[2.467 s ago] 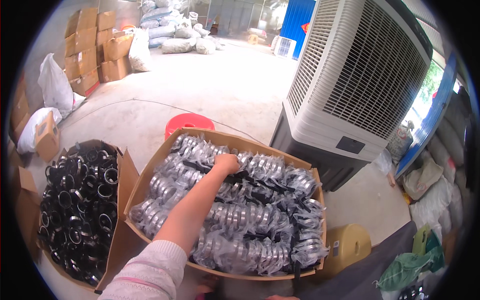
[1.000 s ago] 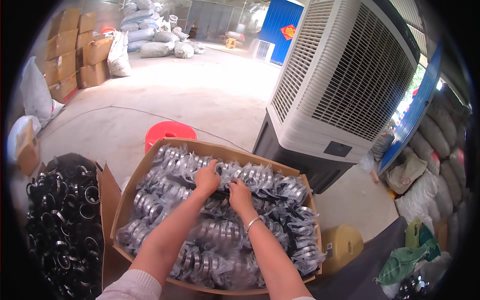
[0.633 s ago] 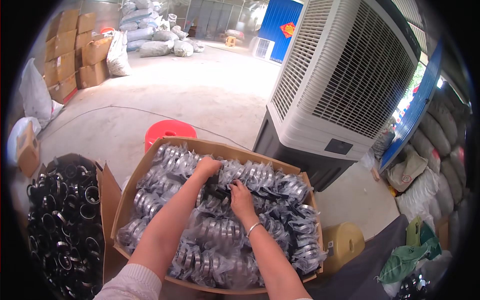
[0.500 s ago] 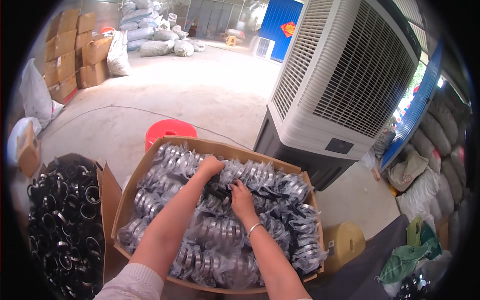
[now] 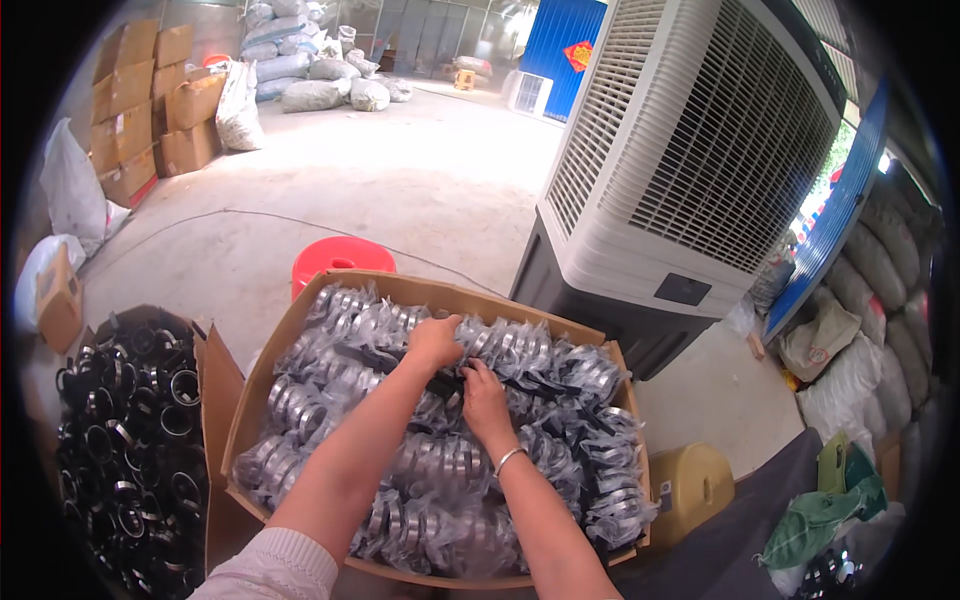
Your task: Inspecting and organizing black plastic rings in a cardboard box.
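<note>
A wide cardboard box (image 5: 262,372) stands in front of me, filled with rows of shiny metal rings (image 5: 440,457) wrapped in clear plastic. Both hands are inside it, near the middle of the far rows. My left hand (image 5: 434,343) is curled down over a wrapped row, its fingertips mostly hidden. Close beside it, my right hand (image 5: 486,402), below a wrist bangle (image 5: 509,459), has bent fingers closed at a dark strip between the rows. What either hand grips is too hidden to make out. More black pieces (image 5: 540,387) show between the rows.
At left, an open carton (image 5: 222,385) holds many black rings (image 5: 120,440). A red stool (image 5: 340,250) stands behind the box, a large air cooler (image 5: 690,150) beyond its right corner, and a yellow stool (image 5: 697,478) at right. Sacks (image 5: 870,320) are piled far right.
My left hand has shifted slightly right and nearer, coming closer to the right hand. The right hand stays almost in place, fingers still among the wrapped rows.
</note>
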A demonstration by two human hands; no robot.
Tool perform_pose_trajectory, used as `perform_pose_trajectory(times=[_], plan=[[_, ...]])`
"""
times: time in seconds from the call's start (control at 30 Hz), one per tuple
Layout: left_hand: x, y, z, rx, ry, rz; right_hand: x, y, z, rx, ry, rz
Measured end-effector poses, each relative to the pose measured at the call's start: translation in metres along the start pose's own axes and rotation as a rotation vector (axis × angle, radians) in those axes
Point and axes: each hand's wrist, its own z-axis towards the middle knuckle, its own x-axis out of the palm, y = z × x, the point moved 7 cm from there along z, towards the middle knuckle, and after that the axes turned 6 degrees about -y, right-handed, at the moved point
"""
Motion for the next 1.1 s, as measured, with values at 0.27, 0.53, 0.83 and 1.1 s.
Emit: perform_pose_trajectory(times=[0.27, 0.53, 0.83, 1.1], plan=[[0.017, -0.001, 0.008, 0.064, 0.046, 0.084, -0.002, 0.008, -0.002, -0.007, -0.034, -0.155], [0.023, -0.002, 0.02, 0.02, 0.103, 0.175, 0.006, 0.0, -0.002, -0.038, 0.019, -0.175], [0.018, 0.004, 0.018, -0.054, -0.026, 0.164, 0.005, 0.008, -0.003, -0.076, 0.017, -0.143], [0.017, -0.001, 0.013, -0.013, -0.101, 0.174, 0.003, 0.014, -0.001, -0.088, 0.032, -0.185]])
